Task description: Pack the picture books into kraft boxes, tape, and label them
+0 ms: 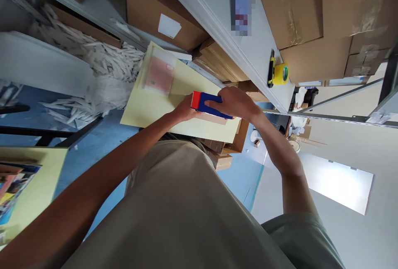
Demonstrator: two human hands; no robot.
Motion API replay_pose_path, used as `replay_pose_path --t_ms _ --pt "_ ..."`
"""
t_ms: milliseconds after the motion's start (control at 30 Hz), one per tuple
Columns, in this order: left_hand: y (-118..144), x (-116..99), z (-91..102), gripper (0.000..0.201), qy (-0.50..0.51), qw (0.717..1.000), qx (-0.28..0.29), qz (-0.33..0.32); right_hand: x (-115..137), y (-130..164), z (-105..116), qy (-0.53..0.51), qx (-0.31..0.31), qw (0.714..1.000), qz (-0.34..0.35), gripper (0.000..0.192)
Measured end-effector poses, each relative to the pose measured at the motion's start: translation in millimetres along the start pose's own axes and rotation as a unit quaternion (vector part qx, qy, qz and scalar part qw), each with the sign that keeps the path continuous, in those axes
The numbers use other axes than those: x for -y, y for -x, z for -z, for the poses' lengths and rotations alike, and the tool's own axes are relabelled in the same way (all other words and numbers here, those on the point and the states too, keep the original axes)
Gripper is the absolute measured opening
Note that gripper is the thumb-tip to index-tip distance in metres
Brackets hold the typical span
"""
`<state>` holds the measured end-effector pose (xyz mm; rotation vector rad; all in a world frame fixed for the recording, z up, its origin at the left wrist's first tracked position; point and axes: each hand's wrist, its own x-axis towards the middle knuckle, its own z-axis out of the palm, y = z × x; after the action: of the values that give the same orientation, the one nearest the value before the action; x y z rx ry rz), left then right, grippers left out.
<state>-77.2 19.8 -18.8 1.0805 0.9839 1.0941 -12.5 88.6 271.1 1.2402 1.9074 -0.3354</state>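
My right hand (pixel 236 102) is closed around one end of a long blue box (pixel 211 102) with a red end, its thumb lying along the top face. At the red end, my left hand (pixel 184 109) touches the box; most of its fingers are hidden behind it, and their grip does not show clearly. Both hands are over a pale yellow tabletop (pixel 146 109). A pink packet in clear wrapping (pixel 159 74) lies there, left of my left hand. Another pinkish flat piece (pixel 214 118) shows partly under the blue box.
On the white shelf (pixel 211 3) lie a yellow-and-black cutter knife (pixel 271 68) and a yellow tape roll (pixel 281 73), beside large cardboard boxes (pixel 311 24). Crumpled white packing paper (pixel 108 61) fills the area at left. Small cartons (pixel 224 162) stand beneath the table edge.
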Motion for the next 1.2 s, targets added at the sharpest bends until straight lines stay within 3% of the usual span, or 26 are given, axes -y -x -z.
replay_pose_path --t_ms 100,200,300,567,667,800,933,1200 --pt "-2 4 3.4 0.051 -0.085 0.993 0.054 -0.061 -14 4 0 0.004 0.009 1.000 -0.005 0.064" --pt "-4 7 6.5 0.041 -0.131 0.984 0.068 -0.099 -37 10 -5 0.009 0.036 0.999 -0.015 0.067" --pt "-2 8 9.0 0.031 -0.140 0.981 0.080 -0.105 -62 11 -17 -0.020 0.069 0.997 -0.029 0.072" --pt "3 5 15.2 0.032 -0.177 0.975 0.096 -0.098 -119 11 -45 -0.120 0.135 0.983 -0.019 0.078" --pt "6 -1 18.0 0.033 -0.200 0.971 0.102 -0.088 -160 30 -44 -0.148 0.152 0.977 -0.030 0.082" --pt "7 -8 19.8 0.039 -0.242 0.963 0.098 -0.072 -235 59 -45 -0.174 0.178 0.967 -0.049 0.090" --pt "9 -15 19.1 0.044 -0.290 0.951 0.088 -0.055 -287 56 -73 -0.174 0.180 0.967 -0.050 0.090" --pt "11 -39 14.0 0.051 -0.412 0.906 0.092 -0.013 -321 4 -146 -0.153 0.116 0.981 0.036 0.092"
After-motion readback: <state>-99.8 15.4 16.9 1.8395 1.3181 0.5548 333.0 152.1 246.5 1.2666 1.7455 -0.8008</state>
